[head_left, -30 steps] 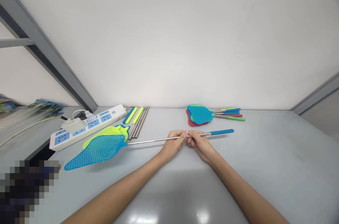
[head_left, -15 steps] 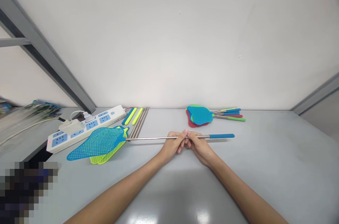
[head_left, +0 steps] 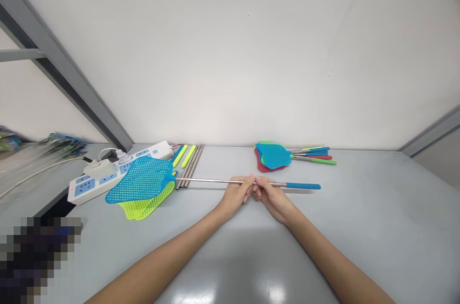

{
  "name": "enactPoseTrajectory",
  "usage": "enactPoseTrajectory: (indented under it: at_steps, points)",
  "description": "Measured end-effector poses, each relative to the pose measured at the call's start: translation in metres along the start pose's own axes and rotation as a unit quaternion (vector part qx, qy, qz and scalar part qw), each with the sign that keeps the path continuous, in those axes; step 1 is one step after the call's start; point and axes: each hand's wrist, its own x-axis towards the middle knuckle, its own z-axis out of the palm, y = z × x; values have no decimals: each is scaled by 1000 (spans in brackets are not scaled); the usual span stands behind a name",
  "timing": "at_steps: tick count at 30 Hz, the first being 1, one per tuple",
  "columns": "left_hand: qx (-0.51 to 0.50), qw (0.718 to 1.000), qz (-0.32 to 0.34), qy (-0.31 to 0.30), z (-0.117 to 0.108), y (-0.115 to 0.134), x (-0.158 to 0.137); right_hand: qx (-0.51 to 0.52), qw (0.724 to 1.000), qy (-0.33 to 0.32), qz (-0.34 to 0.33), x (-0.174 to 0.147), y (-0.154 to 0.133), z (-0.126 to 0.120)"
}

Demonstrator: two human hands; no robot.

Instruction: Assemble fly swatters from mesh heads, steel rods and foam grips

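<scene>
A blue fly swatter (head_left: 143, 180) with a thin metal rod and a blue grip lies level across my view, its mesh head to the left. My left hand (head_left: 237, 192) is closed around the rod near its middle. Close beside it, my right hand (head_left: 273, 196) pinches the rod just left of the blue grip (head_left: 304, 186). The fingertips of both hands nearly meet. Below the blue head, yellow-green swatter heads (head_left: 149, 203) rest on the table, partly covered by it.
Metal tubes (head_left: 190, 167) and yellow and blue grips (head_left: 188, 156) lie at the back left, beside a white power strip (head_left: 75, 193) with plugs. A pile of finished-looking swatters (head_left: 275, 156) lies at the back centre. Plastic-wrapped items (head_left: 64, 146) are at far left.
The blue swatter's head has risen and shifted slightly right, showing more of the yellow-green heads beneath. Both hands keep their hold on the rod. The view has shifted slightly.
</scene>
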Motion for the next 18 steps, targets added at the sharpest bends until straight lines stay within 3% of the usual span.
enactPoseTrajectory:
  at_steps: [8,18]
  points:
    - [11,999,10,37,2,-3,-2,18,999,35,-9,3,5,2]
    - [19,999,8,37,0,-3,-4,47,998,41,5,3,3,0]
